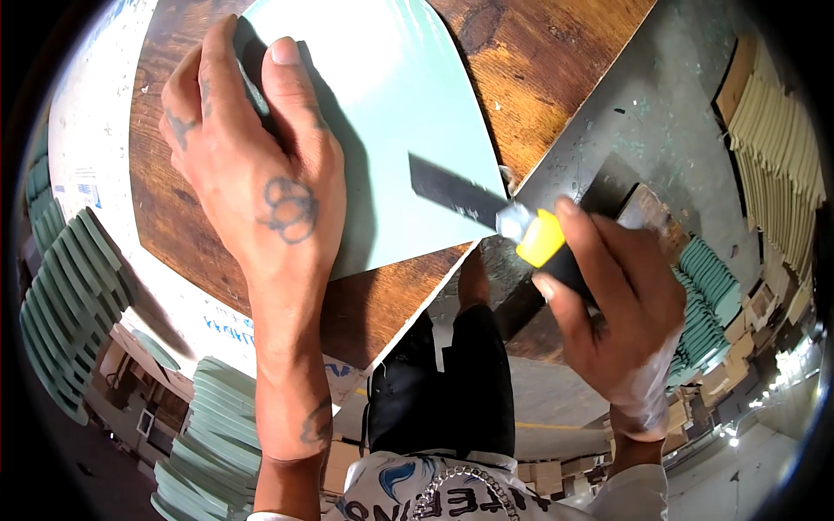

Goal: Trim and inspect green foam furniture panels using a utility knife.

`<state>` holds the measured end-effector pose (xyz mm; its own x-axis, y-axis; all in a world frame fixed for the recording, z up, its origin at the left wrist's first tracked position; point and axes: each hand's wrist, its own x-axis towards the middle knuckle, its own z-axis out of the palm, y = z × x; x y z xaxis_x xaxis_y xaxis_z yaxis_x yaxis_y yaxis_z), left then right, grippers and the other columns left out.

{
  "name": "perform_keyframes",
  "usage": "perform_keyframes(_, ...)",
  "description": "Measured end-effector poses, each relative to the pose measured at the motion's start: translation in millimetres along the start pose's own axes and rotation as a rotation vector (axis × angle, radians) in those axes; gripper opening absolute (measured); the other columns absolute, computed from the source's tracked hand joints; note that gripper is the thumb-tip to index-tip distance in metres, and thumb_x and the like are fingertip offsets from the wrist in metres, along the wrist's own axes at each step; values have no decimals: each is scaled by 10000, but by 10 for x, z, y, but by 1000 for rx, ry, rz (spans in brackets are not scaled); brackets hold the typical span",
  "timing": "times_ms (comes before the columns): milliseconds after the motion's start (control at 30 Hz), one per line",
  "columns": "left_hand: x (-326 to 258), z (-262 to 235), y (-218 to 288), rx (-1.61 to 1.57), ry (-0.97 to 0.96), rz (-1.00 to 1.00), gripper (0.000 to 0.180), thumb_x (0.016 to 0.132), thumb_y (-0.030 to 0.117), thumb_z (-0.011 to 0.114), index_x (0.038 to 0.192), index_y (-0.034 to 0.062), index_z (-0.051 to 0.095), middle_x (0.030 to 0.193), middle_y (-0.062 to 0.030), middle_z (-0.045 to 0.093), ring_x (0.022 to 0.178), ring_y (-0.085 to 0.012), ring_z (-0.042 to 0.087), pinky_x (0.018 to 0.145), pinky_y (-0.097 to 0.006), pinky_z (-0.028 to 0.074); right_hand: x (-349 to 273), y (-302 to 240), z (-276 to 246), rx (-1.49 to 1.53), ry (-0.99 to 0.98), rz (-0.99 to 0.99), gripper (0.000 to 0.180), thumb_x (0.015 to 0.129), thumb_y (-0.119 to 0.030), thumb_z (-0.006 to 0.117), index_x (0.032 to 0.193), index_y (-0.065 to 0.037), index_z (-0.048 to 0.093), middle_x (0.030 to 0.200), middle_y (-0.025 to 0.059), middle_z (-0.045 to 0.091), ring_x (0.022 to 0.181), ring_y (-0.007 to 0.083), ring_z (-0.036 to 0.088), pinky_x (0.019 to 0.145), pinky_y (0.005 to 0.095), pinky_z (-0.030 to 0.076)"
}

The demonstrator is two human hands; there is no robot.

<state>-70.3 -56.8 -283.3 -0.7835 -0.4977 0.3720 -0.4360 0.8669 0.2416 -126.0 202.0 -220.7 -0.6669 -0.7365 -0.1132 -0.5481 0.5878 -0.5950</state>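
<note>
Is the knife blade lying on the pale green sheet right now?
Yes: the dark blade of the yellow utility knife in the right hand lies across the pale green sheet, which the left hand presses flat.

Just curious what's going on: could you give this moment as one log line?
left hand: pressing pale green sheet flat | right hand: gripping yellow utility knife, blade on sheet edge | surface: wooden board

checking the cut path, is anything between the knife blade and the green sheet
Nothing visible. The blade of the knife in the right hand lies over the green sheet near its right edge. The left hand presses the sheet's left side, apart from the blade.
</note>
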Motion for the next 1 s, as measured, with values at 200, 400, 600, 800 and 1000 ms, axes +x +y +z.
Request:
perform_keyframes(200,-4,13,15,-16,-15,-14,449,1071,391,506,1373,79,621,1230,-186,593,1002,-273,658,865,-434,554,-24,14,-42,-38,-30,-2,468,817,-114,775,1273,-51,691,1050,113,680,830,276,639,720,369,531)
perform_keyframes(400,-20,11,-8,13,-18,9,410,1088,338,475,1372,81,620,1228,-184,595,962,-251,658,836,-426,560,138,49,18,-34,29,-41,469,840,-131,766,1296,-62,682,1055,114,686,832,258,649,719,358,538)
perform_keyframes(600,-23,19,-32,13,-3,28,396,1090,317,472,1376,83,615,1232,-184,596,951,-247,666,834,-425,564,189,58,30,-19,38,-48,475,846,-110,761,1311,-68,678,1062,119,695,875,264,677,750,346,556)
perform_keyframes(800,-14,22,-25,1,-3,26,385,1088,304,477,1375,87,616,1242,-185,597,958,-250,672,845,-428,566,362,79,67,-50,96,-95,489,861,-85,745,1344,-92,665,1038,133,704,848,264,710,706,345,575)
perform_keyframes(1000,27,-17,9,12,-35,4,371,1073,274,504,1379,98,617,1268,-192,600,1056,-271,654,897,-428,568,482,277,374,83,396,29,437,929,-164,730,1351,-124,621,918,66,691,726,156,662,522,258,493)
